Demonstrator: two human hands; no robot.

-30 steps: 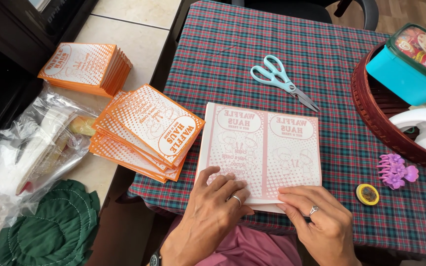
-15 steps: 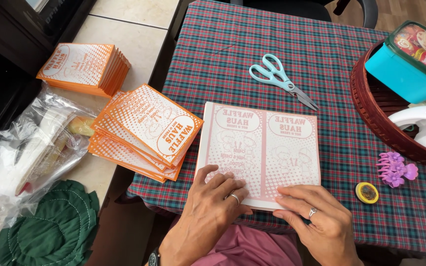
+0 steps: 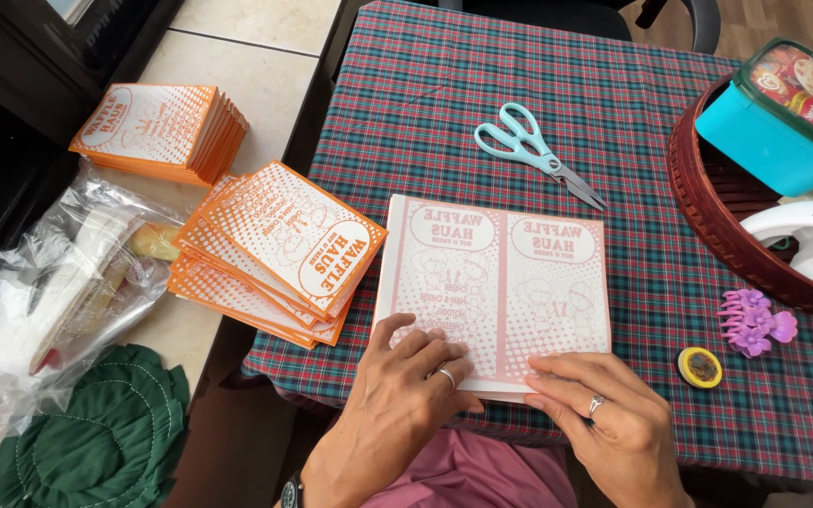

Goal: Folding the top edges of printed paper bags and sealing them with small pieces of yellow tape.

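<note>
Both hands lie flat on the near edge of the sheets (image 3: 496, 282), a pale pink printed stack lying on the plaid cloth (image 3: 444, 122). The left hand (image 3: 397, 400) presses its spread fingers on the near left corner; the right hand (image 3: 609, 414) presses fingertips along the near right edge. Neither is clenched: both are open and bear down on the paper, grasping nothing. Against the frames before, the hands and sheets sit in nearly the same place; the right fingers have crept slightly toward the left hand along the edge, and the stack has barely shifted.

Just right of the right hand lie a small yellow tape roll (image 3: 700, 367) and a purple clip (image 3: 750, 322). Left of the left hand a fanned orange pile (image 3: 275, 249) overhangs the table's edge, unmoved. Beyond the sheets lie scissors (image 3: 538, 150). Farther right a red basket (image 3: 717, 216) holds a teal tub (image 3: 783, 118). Far left sits a second orange pile (image 3: 157, 132).
</note>
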